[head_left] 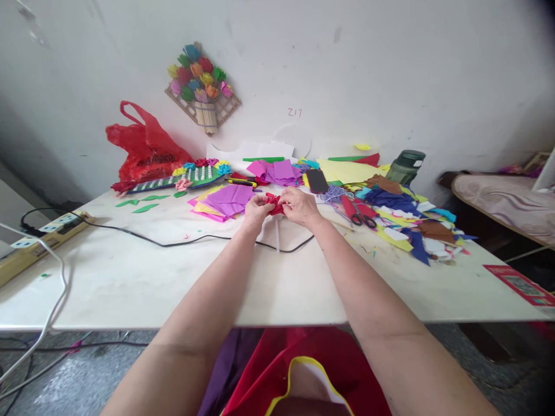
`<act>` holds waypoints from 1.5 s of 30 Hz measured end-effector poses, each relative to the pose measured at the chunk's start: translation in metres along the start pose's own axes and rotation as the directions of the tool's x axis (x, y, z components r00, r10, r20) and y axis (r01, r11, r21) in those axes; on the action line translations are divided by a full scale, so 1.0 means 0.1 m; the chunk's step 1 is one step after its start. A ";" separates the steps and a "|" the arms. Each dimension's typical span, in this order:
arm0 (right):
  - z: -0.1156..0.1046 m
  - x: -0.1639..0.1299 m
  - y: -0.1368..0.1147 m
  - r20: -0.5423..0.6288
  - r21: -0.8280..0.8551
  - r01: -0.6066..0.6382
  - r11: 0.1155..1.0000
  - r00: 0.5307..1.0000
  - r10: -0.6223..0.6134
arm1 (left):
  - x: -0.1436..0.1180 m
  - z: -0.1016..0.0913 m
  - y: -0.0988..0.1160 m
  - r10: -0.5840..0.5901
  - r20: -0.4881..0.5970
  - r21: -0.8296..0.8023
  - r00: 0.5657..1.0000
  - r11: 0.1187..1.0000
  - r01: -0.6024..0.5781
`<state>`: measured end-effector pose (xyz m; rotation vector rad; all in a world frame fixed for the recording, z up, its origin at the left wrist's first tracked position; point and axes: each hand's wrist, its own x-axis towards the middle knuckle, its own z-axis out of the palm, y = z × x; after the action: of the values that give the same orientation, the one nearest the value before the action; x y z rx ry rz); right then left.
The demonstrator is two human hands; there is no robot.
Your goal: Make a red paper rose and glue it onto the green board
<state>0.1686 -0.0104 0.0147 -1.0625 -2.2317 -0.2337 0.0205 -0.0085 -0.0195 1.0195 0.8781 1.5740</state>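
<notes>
A red crepe-paper flower (274, 203) is held between both hands above the middle of the table. My left hand (258, 209) pinches its left side, and the fingers of my right hand (300, 207) are closed on its right side. Below the flower hangs a thin whitish stick (278, 234); whether it is fixed to the flower I cannot tell. Purple paper sheets (228, 199) lie over yellow and pink ones just left of my left hand. To the right of my right hand are red-and-black scissors (363, 216) and tangled lilac yarn (333, 195).
A black cable (162, 245) crosses the table from a power strip (47, 237). Further back are a red plastic bag (145, 147), a phone (317, 181) and a green bottle (405, 167). Paper scraps (390, 202) heap at right. Paper flowers (197, 72) hang on the wall.
</notes>
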 end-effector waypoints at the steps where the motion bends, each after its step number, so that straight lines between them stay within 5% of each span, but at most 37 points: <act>1: 0.00 0.00 -0.01 -0.003 0.003 0.003 1.000 1.000 -0.003 | 0.00 0.00 0.00 0.003 -0.010 0.001 1.000 1.000 -0.003; 25: -0.08 0.02 -0.14 0.100 -0.224 0.225 0.948 0.973 -0.207 | -0.03 0.03 0.05 -0.036 -0.077 -0.044 0.996 0.999 0.033; 37: 0.07 0.04 -0.05 -0.065 -0.081 0.039 0.996 0.997 -0.045 | -0.06 0.04 0.08 -0.053 -0.107 -0.013 0.993 0.999 0.052; 45: 0.05 0.04 -0.02 -0.001 -0.064 0.080 0.995 0.997 -0.081 | -0.05 0.04 0.10 -0.048 -0.127 -0.018 0.991 0.999 0.046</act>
<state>0.1631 -0.0070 0.0129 -1.0053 -2.2795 -0.3436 0.0212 -0.0158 -0.0099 0.8896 0.9692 1.6169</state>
